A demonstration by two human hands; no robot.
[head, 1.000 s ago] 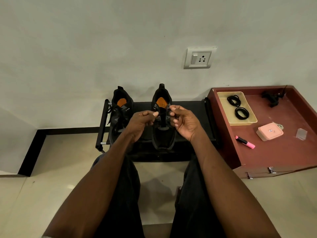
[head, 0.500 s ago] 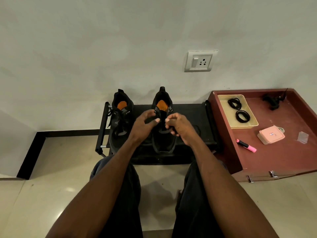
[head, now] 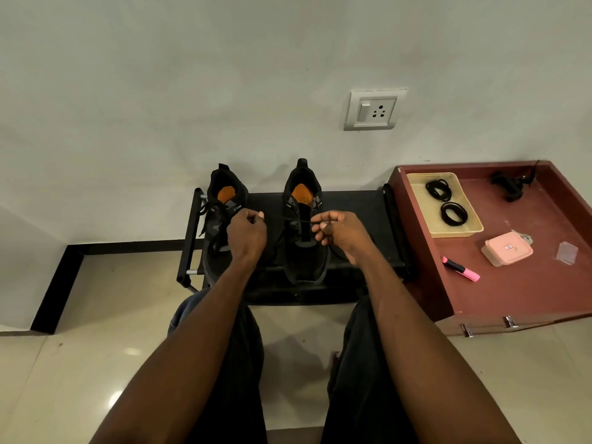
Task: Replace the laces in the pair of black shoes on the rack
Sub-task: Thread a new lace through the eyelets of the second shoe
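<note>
Pinching a black lace (head: 296, 221) taut between them, the left hand (head: 246, 233) and right hand (head: 341, 232) hide part of each shoe (head: 304, 251) on the rack (head: 352, 206).

left shoe (head: 221, 232) partly behind wrist | forearms cut off by bottom edge
</note>
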